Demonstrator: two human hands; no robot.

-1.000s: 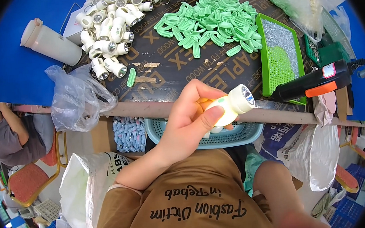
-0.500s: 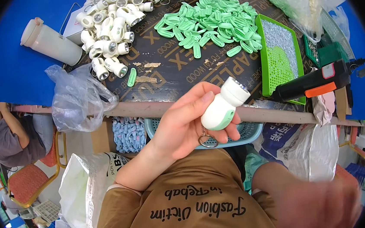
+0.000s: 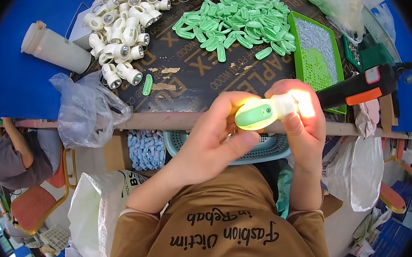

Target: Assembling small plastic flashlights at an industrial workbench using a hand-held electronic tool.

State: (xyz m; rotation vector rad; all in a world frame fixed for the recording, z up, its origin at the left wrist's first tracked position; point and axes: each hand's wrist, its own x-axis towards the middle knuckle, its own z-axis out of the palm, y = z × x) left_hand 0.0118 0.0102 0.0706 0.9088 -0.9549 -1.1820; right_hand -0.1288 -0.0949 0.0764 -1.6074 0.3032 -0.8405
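Note:
Between my hands, just beyond the table's near edge, is a small white flashlight (image 3: 257, 115) with a green panel facing up. It is lit, and its glow shines through the fingers at the head end. My left hand (image 3: 217, 140) is wrapped round the rounded body. My right hand (image 3: 306, 124) closes round the head, the thumb lying along its near side. At the far left of the table lies a heap of white flashlights (image 3: 131, 34). A pile of green oval covers (image 3: 240, 20) sits in the middle, and a single green cover (image 3: 147, 84) lies apart.
A green tray (image 3: 298, 61) of small metal screws stands at the right, beside a black-and-orange power screwdriver (image 3: 359, 88). On the left are a white bottle (image 3: 57, 48) and a clear plastic bag (image 3: 87, 109). Below the edge is a blue basket (image 3: 178, 145).
My right hand has come up from the lower right and taken hold of the flashlight's head. The flashlight has turned to point right, with its green panel up, and is now lit.

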